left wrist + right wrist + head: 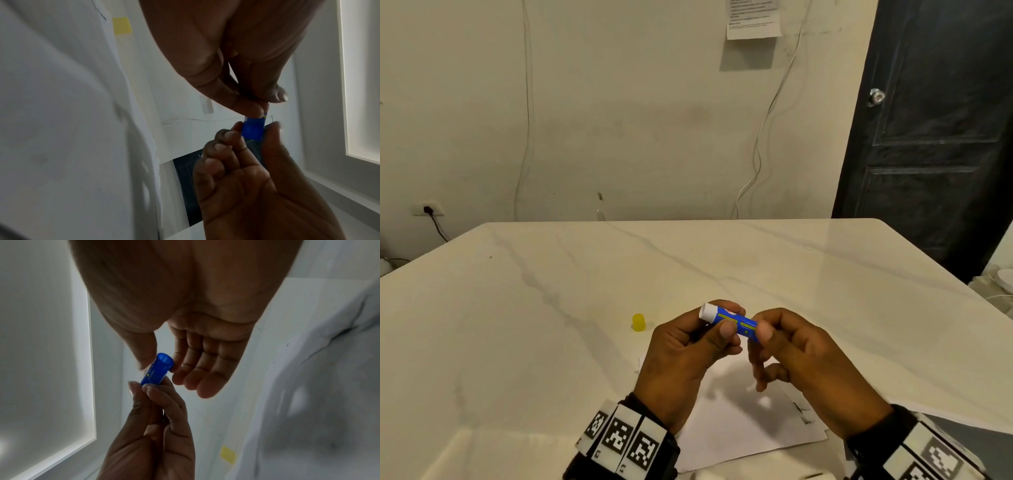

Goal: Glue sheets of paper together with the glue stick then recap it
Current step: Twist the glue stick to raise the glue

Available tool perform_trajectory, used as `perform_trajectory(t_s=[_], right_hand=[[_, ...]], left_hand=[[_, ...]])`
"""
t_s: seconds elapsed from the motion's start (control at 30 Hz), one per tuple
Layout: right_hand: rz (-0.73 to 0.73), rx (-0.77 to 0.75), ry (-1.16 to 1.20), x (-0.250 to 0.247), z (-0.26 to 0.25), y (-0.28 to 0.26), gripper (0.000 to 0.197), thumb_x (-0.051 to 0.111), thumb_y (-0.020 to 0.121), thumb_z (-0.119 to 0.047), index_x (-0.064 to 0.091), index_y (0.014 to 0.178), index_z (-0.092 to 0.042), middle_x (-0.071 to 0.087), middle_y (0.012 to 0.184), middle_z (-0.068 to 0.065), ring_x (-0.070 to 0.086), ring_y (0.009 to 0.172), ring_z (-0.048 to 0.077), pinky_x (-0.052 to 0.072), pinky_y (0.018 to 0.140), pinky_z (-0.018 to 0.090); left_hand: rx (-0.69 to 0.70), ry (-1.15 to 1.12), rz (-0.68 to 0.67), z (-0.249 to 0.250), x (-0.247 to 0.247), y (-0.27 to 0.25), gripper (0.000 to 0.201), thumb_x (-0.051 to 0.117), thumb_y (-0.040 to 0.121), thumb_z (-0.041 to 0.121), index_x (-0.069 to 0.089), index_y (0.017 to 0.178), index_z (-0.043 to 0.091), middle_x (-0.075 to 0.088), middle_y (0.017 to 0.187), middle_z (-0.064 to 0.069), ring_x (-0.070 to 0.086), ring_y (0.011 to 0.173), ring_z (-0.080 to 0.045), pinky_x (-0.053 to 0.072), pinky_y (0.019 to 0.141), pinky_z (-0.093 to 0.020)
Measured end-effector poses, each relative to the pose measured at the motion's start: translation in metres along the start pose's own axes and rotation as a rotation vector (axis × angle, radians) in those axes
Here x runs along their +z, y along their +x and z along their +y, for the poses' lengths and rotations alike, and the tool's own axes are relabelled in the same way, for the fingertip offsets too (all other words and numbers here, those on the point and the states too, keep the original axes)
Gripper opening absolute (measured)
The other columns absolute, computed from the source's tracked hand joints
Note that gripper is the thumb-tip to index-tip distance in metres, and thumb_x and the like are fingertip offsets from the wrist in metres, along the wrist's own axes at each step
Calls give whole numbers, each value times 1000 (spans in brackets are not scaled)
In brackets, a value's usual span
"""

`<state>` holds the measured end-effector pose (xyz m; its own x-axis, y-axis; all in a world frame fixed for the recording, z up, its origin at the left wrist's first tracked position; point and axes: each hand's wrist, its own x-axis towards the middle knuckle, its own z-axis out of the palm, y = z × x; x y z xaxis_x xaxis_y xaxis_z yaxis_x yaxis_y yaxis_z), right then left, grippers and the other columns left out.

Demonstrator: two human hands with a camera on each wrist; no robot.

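Note:
A blue glue stick (732, 321) hangs above the table, uncapped, its white tip pointing left. My left hand (719, 324) grips its barrel between thumb and fingers. My right hand (763, 326) pinches the blue base end, as the right wrist view shows on the glue stick (158, 369); the left wrist view shows the same glue stick (253, 129) between both hands. The yellow cap (638, 322) stands on the table just left of my left hand. White paper sheets (739, 435) lie under my hands, partly hidden by them.
The white marble table (534, 308) stretches left and back. A wall with hanging cables (756, 154) and a taped notice (753, 20) rises behind it. A dark door (935, 137) stands at the back right.

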<state>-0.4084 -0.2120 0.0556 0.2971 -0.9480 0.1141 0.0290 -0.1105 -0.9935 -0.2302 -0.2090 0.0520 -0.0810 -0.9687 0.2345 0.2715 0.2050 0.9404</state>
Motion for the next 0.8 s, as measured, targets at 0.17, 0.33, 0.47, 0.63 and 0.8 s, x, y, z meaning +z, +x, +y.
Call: perform_trajectory(t_s=[0.17,0.33,0.47,0.63,0.8], right_hand=[[22,-34,-83,-4,2,0,30,60,88,-43,69,88,-15,69,75,10,65,66,24,60,69,38],[-25,73,-28,-2,-3,-2,54,41,93,-54,59,61,-15,55,58,9,54,58,28,54,65,36],[-42,69,-18,0,-4,-3,52,41,95,-52,66,77,-10,61,65,13,58,59,28,54,66,37],[1,-23,-35,-2,1,0,27,70,87,-34,67,103,-12,68,75,8,65,66,23,58,67,39],[-8,-15,-50,-3,-1,-3,32,57,93,-38,68,82,-10,65,70,9,62,63,23,56,64,34]], left_hand=[[1,16,-23,-1,0,0,23,78,74,34,78,95,24,75,98,-7,66,73,-13,55,74,-25],[12,-3,-63,-3,2,-3,25,73,75,32,77,97,21,75,101,-6,65,73,-13,55,74,-25],[14,14,-48,0,2,-2,20,74,77,30,78,95,23,76,99,-7,65,72,-13,55,75,-26],[2,-11,5,3,-1,0,29,72,69,36,79,93,22,75,93,-7,64,71,-14,55,73,-24],[-12,2,-32,1,1,-2,26,78,73,36,78,95,22,75,98,-8,66,74,-15,55,75,-26]])
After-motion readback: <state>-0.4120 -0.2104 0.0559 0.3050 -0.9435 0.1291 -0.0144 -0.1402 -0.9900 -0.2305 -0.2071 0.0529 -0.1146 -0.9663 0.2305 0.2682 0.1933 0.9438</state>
